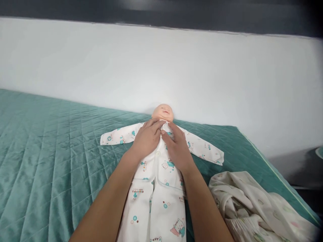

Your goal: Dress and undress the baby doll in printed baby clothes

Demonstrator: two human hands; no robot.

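A baby doll (pixel 163 112) lies on its back, its bald head close to the wall. It wears a white buttoned top (pixel 161 169) with cartoon prints, both sleeves spread out to the sides. Matching white trousers (pixel 168 210) lie below the top's hem. My left hand (pixel 149 136) rests on the upper chest, its fingers bent at the collar. Opposite it, my right hand (pixel 176 141) has thumb and fingers at the same front edge, near the neck. Both hands pinch around the collar opening; the fingertips partly hide the fastening there. One button (pixel 157 153) shows lower on the front.
A quilted green bedspread (pixel 63 161) covers the bed. To the right lies a crumpled pale printed cloth (pixel 252 205). A white wall (pixel 161 64) rises behind the doll, with a dark band above it. The bed's piped edge runs along the right.
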